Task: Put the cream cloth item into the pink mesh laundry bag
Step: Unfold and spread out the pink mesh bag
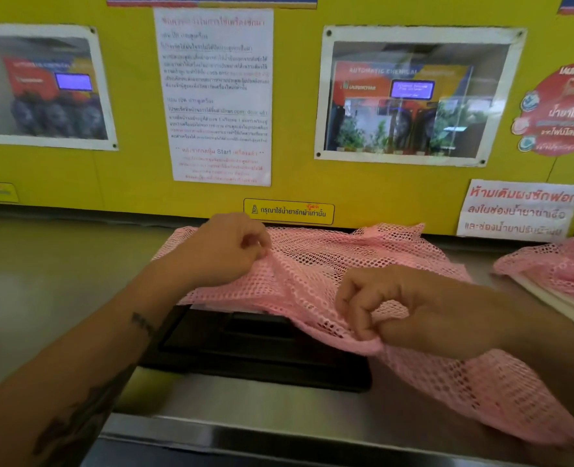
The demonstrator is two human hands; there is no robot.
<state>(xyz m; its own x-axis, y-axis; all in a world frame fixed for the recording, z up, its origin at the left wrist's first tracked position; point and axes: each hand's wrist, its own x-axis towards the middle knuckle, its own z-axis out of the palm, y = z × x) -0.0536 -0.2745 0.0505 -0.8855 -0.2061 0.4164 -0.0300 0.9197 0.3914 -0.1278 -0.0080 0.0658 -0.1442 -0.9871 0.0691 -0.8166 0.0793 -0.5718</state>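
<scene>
You hold the pink mesh laundry bag (315,264) with both hands: your left hand (226,251) pinches a fold of mesh near the far-left part of the bag, fingers curled onto the fabric, and your right hand (390,308) grips the near edge with fingers and thumb closed on it. The bag lies spread and rumpled across the stainless counter (43,281), partly draped over a black recessed panel (255,345) and trailing off toward the lower right. Its mouth does not appear to be opened yet; you seem to be locating or parting the opening. The cream cloth item is not clearly identifiable: a pale flat edge (558,298) shows at the far right beneath a second piece of pink mesh (555,264), and it may be the item, but that cannot be confirmed. Assessment: the task is at an early stage, with insertion and any closing of the bag still outstanding. Surroundings: a yellow wall panel (127,176) stands directly behind the counter, carrying a printed instruction sheet (216,96), two framed machine photographs (413,96), a small yellow warning label (289,211) and a red-lettered notice (521,210).
</scene>
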